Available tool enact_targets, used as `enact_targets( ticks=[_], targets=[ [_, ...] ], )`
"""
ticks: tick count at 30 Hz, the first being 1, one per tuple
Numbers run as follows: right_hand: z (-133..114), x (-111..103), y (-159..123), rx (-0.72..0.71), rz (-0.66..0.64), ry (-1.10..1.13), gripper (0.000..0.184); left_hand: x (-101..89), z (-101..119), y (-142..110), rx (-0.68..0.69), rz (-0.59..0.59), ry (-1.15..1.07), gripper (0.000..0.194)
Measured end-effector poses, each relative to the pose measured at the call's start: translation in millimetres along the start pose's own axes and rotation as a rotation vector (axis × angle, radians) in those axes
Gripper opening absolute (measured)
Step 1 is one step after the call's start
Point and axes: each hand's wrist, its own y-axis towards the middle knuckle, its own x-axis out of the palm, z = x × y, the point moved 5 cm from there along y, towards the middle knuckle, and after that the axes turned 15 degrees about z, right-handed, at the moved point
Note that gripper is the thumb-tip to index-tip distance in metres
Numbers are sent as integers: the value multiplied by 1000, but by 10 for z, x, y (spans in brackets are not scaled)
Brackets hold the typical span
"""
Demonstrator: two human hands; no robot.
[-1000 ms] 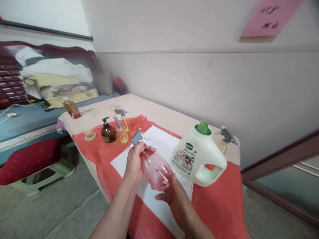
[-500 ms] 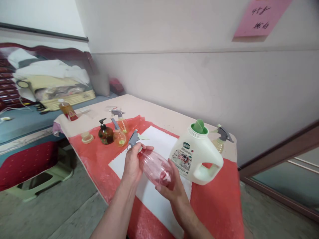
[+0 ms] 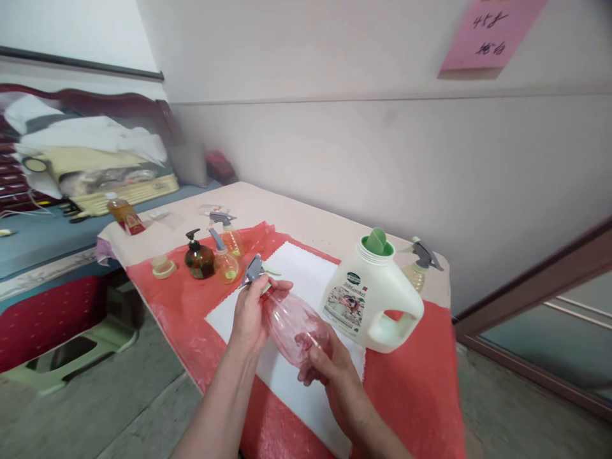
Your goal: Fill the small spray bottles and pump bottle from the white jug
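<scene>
I hold a clear pink spray bottle (image 3: 291,322) tilted over a white cloth (image 3: 301,280). My left hand (image 3: 252,311) is wrapped round its neck, just below the grey trigger head (image 3: 252,270). My right hand (image 3: 329,370) cups the bottle's round bottom, fingers closed on it. A white detergent jug (image 3: 370,299) with a green cap stands just right of the bottle, on the red mat (image 3: 415,382).
A dark pump bottle (image 3: 198,258), two small amber spray bottles (image 3: 224,261), a small cup (image 3: 162,266) and an amber bottle (image 3: 122,213) stand at the table's left. Another spray bottle (image 3: 418,264) stands behind the jug. A bed lies to the left, the wall behind.
My right hand has shifted its hold on the bottle's bottom and the bottle has turned a little. The view has drifted slightly.
</scene>
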Motion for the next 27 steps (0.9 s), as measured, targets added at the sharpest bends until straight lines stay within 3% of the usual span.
enact_targets(
  ticks=[3,5,7,9,11,13,15,18,21,23,27],
  targets=[
    [33,-36,0,44,-33,-26,61,-12,-1,8,10,10,20,23],
    [23,-72,35,-18,-13,-172,60,-38,-2,25,23,53,15,23],
    [-72,-124,80,-261,92,-448,63,-74,28,24,98,125,63,24],
    [-214,-125,62,-642,214,-745,64,-78,73,-32,220,171,205,27],
    [-282,-57,-17,-977,248,-951,68,-31,102,-158,342,166,368,33],
    [-275,-5,-79,-1131,241,-1059,78,39,102,-335,438,130,466,34],
    [-280,-7,-102,-1158,287,-1086,89,104,87,-526,510,80,503,30],
    [-381,-71,-118,-1174,374,-976,87,189,58,-745,552,-54,505,26],
    [-579,-150,-147,-1163,381,-748,85,232,50,-818,521,-177,421,51],
    [-733,-199,-172,-1090,372,-608,80,225,80,-798,532,-197,281,59],
    [-1038,-358,-222,-855,386,-346,73,185,90,-660,579,-174,183,42]
  ],
)
